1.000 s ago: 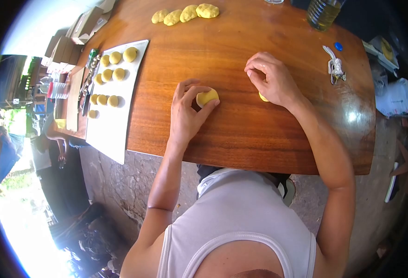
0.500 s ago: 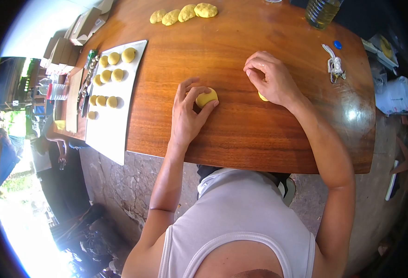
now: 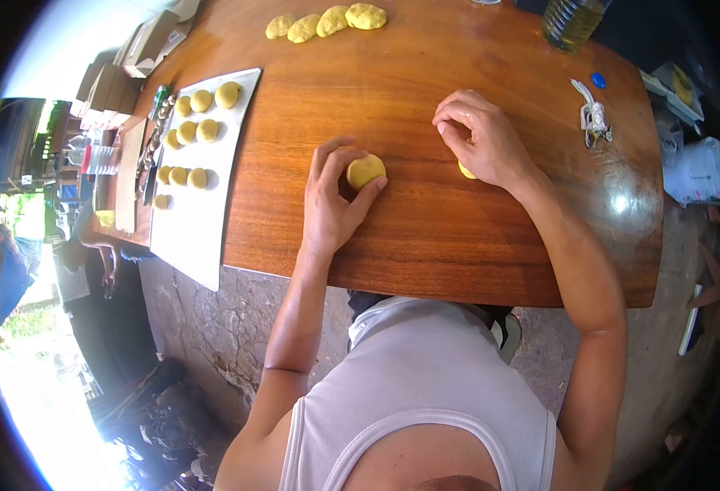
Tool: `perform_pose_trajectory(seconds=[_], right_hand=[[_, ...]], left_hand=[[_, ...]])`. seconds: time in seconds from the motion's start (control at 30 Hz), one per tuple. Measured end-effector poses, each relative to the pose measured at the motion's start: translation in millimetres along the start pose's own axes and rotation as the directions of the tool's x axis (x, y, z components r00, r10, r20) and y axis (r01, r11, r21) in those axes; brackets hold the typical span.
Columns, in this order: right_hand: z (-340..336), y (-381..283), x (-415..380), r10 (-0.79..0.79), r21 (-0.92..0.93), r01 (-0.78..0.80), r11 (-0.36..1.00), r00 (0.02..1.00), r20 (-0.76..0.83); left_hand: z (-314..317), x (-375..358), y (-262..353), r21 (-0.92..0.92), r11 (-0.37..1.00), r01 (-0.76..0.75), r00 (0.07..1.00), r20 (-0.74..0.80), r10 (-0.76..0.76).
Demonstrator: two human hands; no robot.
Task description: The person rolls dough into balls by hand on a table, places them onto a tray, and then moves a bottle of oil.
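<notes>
Dough ball (image 3: 366, 173), yellow, round: on the table (image 3: 401, 245), near the middle, at the left hand (image 3: 335, 196). Left index finger curves over its far side, thumb tip at its near right edge, so ball held between the two; other fingers bent, slightly apart, off to the left. Right hand (image 3: 487, 143) to the right, well apart from the ball: fingers curled and close together, thumb bent in toward the index finger with a small gap in the loop. Yellow dough piece (image 3: 466, 171) peeks out under the thumb side, mostly hidden; cannot tell if the fingers grip it.

Outward, left: white tray (image 3: 192, 233), with ten round dough balls (image 3: 200, 101) in its far part, three rows of three plus a small single one nearest. Left of tray: brown board (image 3: 130, 176) and clear container with red trim (image 3: 101, 160). Far left: cardboard boxes (image 3: 110, 90). Far side of table: four yellow dough lumps (image 3: 333, 22) in a line, side by side. Far right: clear bottle (image 3: 571, 23) of yellowish liquid, blue cap (image 3: 597, 80), bundled white cord (image 3: 593, 116) just nearer than the cap. Another person's arm (image 3: 102, 239) at left, beyond the tray.
</notes>
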State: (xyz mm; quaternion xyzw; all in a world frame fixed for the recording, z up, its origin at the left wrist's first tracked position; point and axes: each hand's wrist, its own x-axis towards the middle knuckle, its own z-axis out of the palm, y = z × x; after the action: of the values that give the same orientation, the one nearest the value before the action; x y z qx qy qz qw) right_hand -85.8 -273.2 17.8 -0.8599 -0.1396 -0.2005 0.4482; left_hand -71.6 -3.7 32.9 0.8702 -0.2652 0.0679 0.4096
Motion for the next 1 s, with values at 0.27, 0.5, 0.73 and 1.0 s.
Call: perform_pose_trajectory(seconds=[0.27, 0.5, 0.73, 1.0], right_hand=[[0, 2, 0, -0.025, -0.034, 0.025, 0.999, 1.000, 0.001], [-1, -2, 0, -0.019, -0.018, 0.018, 1.000, 1.000, -0.020], [0, -1, 0, -0.008, 0.020, 0.008, 1.000, 1.000, 0.005], [-1, -1, 0, -0.018, -0.009, 0.018, 1.000, 0.999, -0.032]], left_hand=[[-12, 8, 19, 0.167, 0.974, -0.150, 0.975, 0.186, 0.119], [-29, 32, 18, 0.157, 0.987, 0.023, 0.910, 0.406, -0.086], [-35, 46, 30, 0.262, 0.965, -0.013, 0.873, 0.473, -0.116], [7, 37, 11, 0.074, 0.955, -0.286, 0.927, 0.274, 0.257]])
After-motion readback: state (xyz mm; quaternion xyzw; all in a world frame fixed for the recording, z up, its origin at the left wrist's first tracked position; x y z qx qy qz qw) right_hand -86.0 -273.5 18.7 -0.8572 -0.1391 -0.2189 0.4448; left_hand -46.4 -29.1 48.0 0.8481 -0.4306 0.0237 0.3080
